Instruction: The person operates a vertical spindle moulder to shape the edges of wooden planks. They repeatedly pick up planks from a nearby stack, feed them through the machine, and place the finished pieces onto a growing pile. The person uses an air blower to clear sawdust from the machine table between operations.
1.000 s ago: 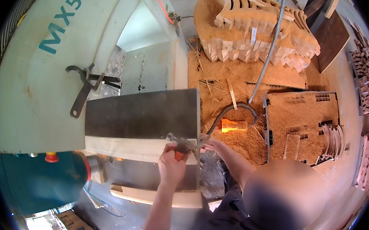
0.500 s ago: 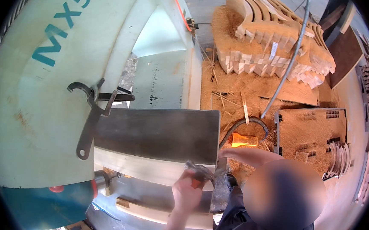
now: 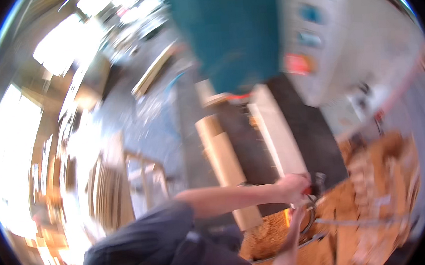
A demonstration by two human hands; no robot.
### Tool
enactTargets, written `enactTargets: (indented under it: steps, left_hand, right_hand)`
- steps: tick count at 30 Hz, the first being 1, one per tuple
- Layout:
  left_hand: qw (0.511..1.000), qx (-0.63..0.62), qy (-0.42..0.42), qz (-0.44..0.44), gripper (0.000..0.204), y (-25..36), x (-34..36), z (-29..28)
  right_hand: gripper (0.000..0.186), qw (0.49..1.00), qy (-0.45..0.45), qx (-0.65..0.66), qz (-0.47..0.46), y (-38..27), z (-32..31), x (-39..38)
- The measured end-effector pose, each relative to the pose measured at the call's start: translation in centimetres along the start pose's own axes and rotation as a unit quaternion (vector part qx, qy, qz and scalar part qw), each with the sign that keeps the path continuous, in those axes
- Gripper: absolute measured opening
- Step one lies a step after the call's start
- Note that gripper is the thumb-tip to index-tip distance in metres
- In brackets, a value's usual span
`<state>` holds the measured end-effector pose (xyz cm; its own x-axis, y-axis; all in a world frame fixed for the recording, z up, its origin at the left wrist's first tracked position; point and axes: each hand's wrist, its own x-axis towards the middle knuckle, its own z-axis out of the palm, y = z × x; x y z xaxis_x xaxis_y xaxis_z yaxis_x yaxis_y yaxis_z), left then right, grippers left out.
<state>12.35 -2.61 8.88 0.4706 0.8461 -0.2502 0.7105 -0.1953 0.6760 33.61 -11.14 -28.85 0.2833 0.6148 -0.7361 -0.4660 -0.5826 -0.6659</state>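
My left hand reaches in from the left, closed around a hammer with a dark metal head and a red part near my fingers. It is over the near end of a long pale wood beam lying on a dark machine table. Just below it is my right hand, its forearm coming up from the lower edge. Motion smears its fingers, and I cannot make out whether it holds anything. A second wood beam lies left of the first, with my left forearm crossing over it.
A teal machine head overhangs the beams' far ends. Beside it stands a pale machine body. Stacked curved wood pieces and sawdust are at right and below. Upright boards stand at left.
My view has swung left and turned, so the machine head now stands at top centre and the sawdust at lower right. My left hand still holds the hammer and is now close to my right hand.
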Motion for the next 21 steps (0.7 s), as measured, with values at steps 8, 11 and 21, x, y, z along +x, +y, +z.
enactTargets:
  steps: [8, 11, 21]
  left_hand:
    - [0.925, -0.242, 0.269, 0.117, 0.028, 2.0, -19.7, -10.7]
    - [0.908, -0.190, 0.372, 0.036, 0.026, -6.1, -31.6, -12.6]
    - [0.661, -0.031, 0.541, -0.520, 0.007, -28.0, -68.3, 2.7]
  right_hand:
    - [0.027, 0.921, -0.086, -0.370, 0.084, 9.3, -16.5, -20.9]
    - [0.020, 0.854, -0.178, -0.481, 0.091, 6.9, -8.4, -30.5]
    - [0.016, 0.653, -0.257, -0.571, -0.426, -4.5, 17.8, -46.1]
